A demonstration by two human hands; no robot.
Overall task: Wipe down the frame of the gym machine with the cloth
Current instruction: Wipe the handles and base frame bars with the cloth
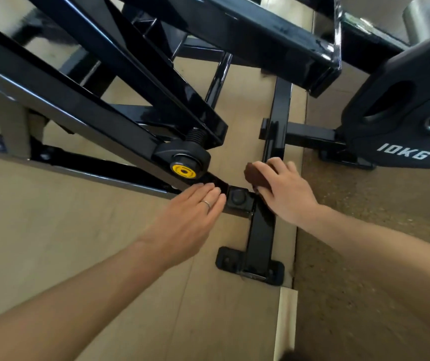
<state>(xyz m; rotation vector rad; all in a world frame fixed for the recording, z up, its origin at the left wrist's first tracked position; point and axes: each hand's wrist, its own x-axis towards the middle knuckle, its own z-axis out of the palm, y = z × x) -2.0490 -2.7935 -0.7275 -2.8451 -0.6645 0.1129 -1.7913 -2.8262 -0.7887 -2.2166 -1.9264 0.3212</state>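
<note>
The right hand (284, 190), just right of centre in the frame, has its fingers curled over a dark brown cloth (257, 175) and presses it down on the low black bar of the machine frame (260, 230), which runs from a bolted foot plate (250, 267) at lower centre up toward the top of the frame. The cloth bulges out from under the fingers on the hand's left side. The left hand (193, 217) lies at centre with fingers straight and close together, holding nothing; its fingertips rest on the frame where a slanting beam meets the low bar, just left of a square black end cap (238, 199). A ring (206, 203) shows on one finger. The two hands are near each other, with the end cap between them.

Just above the left fingertips sits a pivot joint with a yellow cap (184, 171), under heavy black beams that cross the upper left of the frame. At the right edge, a black weight plate (401, 121) marked 10KG stands well apart from the right hand. The frame stands on tan cardboard sheets (52, 230) that fill the lower left; speckled brown floor (352, 282) lies open in the lower right, beyond the cardboard's edge.
</note>
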